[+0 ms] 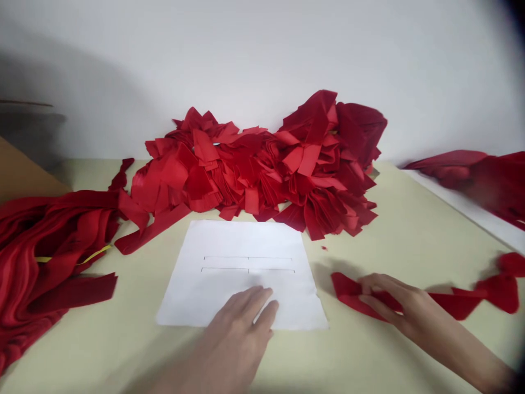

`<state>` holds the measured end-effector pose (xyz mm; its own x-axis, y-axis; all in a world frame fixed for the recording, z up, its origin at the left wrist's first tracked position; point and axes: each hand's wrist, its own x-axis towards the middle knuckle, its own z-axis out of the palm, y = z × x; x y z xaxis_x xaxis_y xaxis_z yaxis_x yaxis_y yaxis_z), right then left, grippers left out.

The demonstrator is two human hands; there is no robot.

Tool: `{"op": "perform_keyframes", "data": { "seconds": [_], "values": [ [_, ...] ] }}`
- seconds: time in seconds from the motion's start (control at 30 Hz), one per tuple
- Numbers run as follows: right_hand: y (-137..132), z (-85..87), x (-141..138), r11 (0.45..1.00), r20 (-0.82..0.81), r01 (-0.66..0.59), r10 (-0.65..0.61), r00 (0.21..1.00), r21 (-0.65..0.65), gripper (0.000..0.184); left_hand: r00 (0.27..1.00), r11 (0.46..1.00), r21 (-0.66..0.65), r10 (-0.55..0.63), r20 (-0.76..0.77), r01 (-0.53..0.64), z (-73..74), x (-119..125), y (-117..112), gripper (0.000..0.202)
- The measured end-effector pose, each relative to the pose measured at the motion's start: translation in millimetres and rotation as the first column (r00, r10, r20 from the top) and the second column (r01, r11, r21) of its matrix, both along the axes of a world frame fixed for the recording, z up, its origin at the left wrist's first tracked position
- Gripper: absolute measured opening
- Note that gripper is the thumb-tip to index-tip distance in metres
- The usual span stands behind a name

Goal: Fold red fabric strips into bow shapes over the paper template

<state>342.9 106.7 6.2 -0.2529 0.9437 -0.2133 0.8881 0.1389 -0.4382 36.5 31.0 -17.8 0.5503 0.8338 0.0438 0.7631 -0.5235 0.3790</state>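
Observation:
My right hand [391,301] pinches a red ribbon strip [344,287] between thumb and fingers, to the right of the paper. More red ribbon [459,303] lies behind that wrist, with rounded red pieces [498,290] at the right. My left hand [246,323] rests on or just above the lower part of a white paper sheet [184,284]. Its fingers are loosely bent, the thumb stands apart, and nothing shows in it. Two thin ruled lines with end and middle ticks are drawn on the sheet.
A large heap of cut red ribbon pieces [246,169] lies against the wall. Long red strips with a yellow tie [61,241] are bundled at the left, near a brown board [24,169]. At the far right, red fabric [476,175] sits over a white edge [463,202].

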Motion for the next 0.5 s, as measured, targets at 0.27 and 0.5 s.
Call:
{"op": "perform_keyframes", "data": {
  "seconds": [0.27,0.5],
  "values": [
    [4.4,45.6,-100.6,0.859,-0.455,-0.446,0.303,0.837,-0.249,0.026,0.655,0.807,-0.589,0.458,0.601,-0.024,27.7,15.2,26.0,0.038],
    [54.8,60.0,-113.9,0.761,-0.488,-0.502,0.282,0.826,-0.411,0.051,0.736,0.524,-0.84,0.511,0.445,0.144,66.3,-54.1,54.5,0.025]
  ]
}}
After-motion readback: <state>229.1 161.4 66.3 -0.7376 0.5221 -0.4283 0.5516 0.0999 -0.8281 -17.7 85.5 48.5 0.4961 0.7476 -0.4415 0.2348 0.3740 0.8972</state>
